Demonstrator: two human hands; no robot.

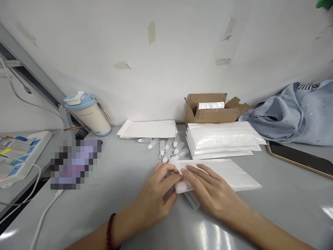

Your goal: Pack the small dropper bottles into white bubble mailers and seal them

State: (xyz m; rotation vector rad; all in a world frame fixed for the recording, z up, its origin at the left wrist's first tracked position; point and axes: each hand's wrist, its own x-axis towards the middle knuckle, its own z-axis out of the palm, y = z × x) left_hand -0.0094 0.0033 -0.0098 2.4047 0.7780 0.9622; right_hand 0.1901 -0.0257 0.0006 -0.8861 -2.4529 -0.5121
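Observation:
A white padded envelope (231, 173) lies on the desk in front of me, its left end under my fingers. With thumb and fingers together, my left hand (160, 189) pinches the envelope's left end. My right hand (210, 185) rests on top, its fingers stretched out over the envelope; its thumb is mostly hidden. From beneath the envelope's near edge a clear plastic tube (191, 200) sticks out between the hands. Just beyond them lie several small clear bottles (179, 148) with white caps.
A stack of white padded envelopes (221, 139) stands before an open cardboard box (215, 114). White paper sleeves (149, 129) lie by the wall, near a tumbler (90, 114). At right are a phone (299, 158) and blue cloth (293, 111); at left, a power strip (28, 156) and cables.

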